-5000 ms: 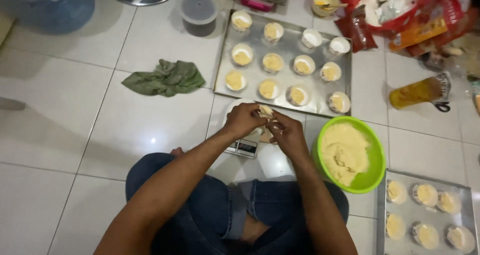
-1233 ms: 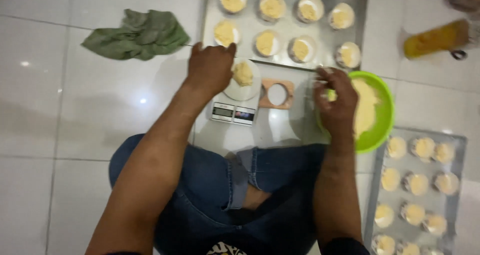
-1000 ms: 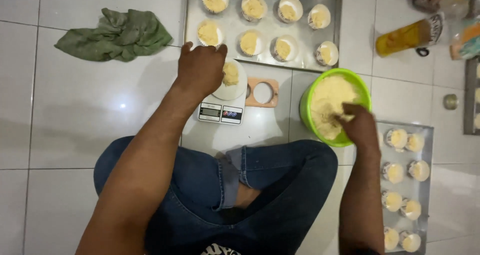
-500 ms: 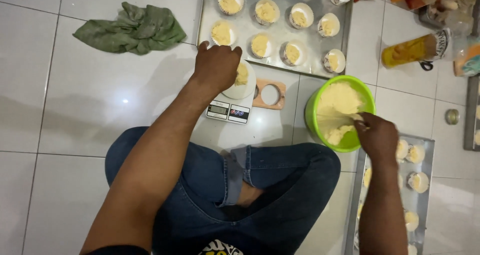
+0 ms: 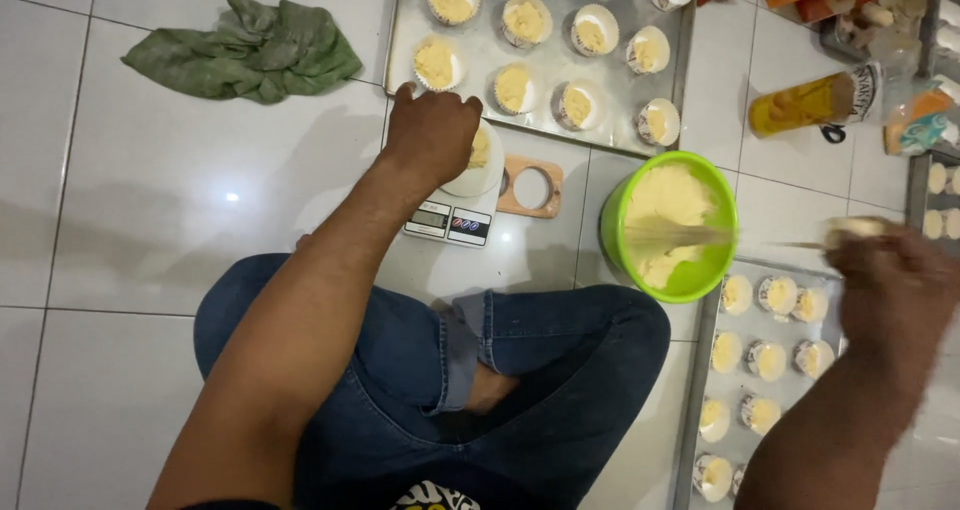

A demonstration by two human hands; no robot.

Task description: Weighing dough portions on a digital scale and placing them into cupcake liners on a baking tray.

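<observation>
The left hand (image 5: 432, 130) grasps a white paper cup of yellow dough (image 5: 478, 155) resting on the small digital kitchen scale (image 5: 450, 218). The blurred right hand (image 5: 890, 285), clenched on a dough-tipped utensil (image 5: 850, 230), hovers over the metal baking tray of filled cups (image 5: 700, 370), beside the round green plastic bowl (image 5: 615, 210) half full of pale dough.

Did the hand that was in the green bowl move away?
Yes. The right hand has left the green bowl and now sits to its right, above the lower tray.
</observation>
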